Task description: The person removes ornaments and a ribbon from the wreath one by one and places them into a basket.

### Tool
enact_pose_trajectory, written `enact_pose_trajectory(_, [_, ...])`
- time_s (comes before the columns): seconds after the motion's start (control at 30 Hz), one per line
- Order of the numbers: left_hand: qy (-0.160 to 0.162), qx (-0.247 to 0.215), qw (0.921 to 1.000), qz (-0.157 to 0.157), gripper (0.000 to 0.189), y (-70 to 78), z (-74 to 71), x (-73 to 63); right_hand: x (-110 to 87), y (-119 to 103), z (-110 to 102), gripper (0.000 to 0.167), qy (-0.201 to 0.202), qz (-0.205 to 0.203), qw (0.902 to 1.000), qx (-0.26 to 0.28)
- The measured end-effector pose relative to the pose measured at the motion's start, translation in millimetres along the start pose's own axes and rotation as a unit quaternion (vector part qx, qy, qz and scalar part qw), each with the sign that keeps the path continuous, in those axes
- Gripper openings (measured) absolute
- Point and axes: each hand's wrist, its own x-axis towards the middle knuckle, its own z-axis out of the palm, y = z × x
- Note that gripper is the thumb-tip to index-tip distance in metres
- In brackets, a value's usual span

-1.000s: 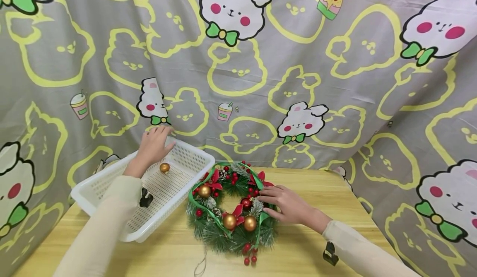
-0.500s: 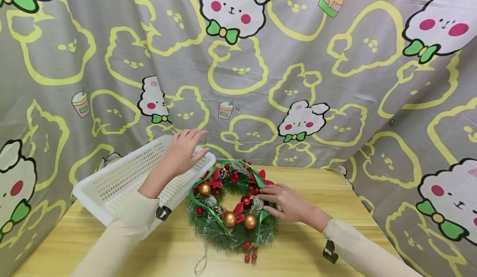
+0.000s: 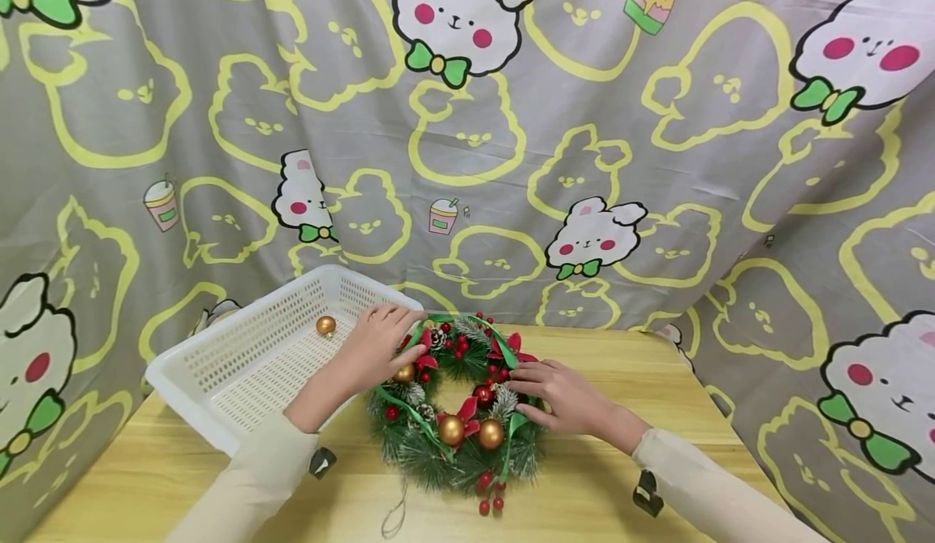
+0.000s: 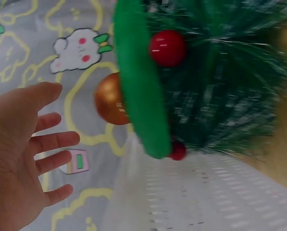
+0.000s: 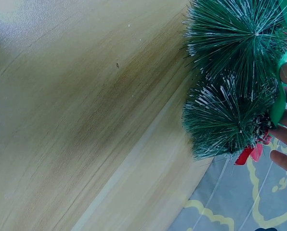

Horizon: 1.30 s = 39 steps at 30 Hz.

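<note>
My left hand [image 3: 376, 348] hovers over the wreath's [image 3: 438, 471] far left edge, just right of the white basket [image 3: 237, 328]. Its fingers [image 4: 57, 140] are loosely spread, a little apart from a gold ball on the wreath's left side [image 4: 109, 100]. My right hand [image 3: 566, 397] rests against the wreath's right side, fingers nearly straight and slightly apart, touching the green ribbon [image 5: 279, 103]. The wreath lies flat on the table [image 3: 599, 486], just beside the basket. On its near side I see 2 gold balls [image 3: 450, 430], with red berries [image 3: 490, 494] hanging beyond the greenery. A loose gold ball [image 3: 325, 326] sits inside the basket, toward its far end. A patterned cloth [image 3: 467, 161] hangs behind.
</note>
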Motion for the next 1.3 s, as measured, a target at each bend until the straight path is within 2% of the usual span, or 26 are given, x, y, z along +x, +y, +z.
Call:
enact_pose_trajectory(0.23, [-0.030,-0.017,0.9991,0.024,0.051,0.1,6.0,-10.5,-2.0,0,1,0.040,-0.005,0.007,1.0000,0.003])
enact_pose_trajectory(0.37, [-0.036,-0.012,0.9985,0.040,0.046,-0.3,6.6,-13.2,-2.1,0,1,0.040,-0.001,0.007,1.0000,-0.001])
enact_pose_trajectory(0.43, [-0.050,-0.008,0.9978,0.043,0.045,-0.7,7.1,-14.4,-2.0,0,1,0.041,0.001,0.006,1.0000,-0.002])
enact_pose_trajectory(0.6, [-0.091,-0.016,0.9948,0.043,0.042,0.1,6.1,-17.8,-1.3,0,1,0.041,-0.002,0.006,1.0000,-0.001])
enact_pose_trajectory(0.8, [-0.121,-0.023,0.9917,0.037,0.040,0.2,4.9,-18.2,-0.7,-2,0,0.041,-0.008,0.008,0.9999,0.005])
enact_pose_trajectory(1.1, [-0.125,-0.041,0.9907,0.035,0.030,0.8,5.3,-18.0,-0.5,-1,-1,0.041,-0.007,0.005,1.0000,0.003])
enact_pose_trajectory(1.3, [-0.122,-0.035,0.9910,0.042,0.024,0.4,5.6,-18.2,-0.2,0,0,0.040,-0.006,0.001,1.0000,-0.003])
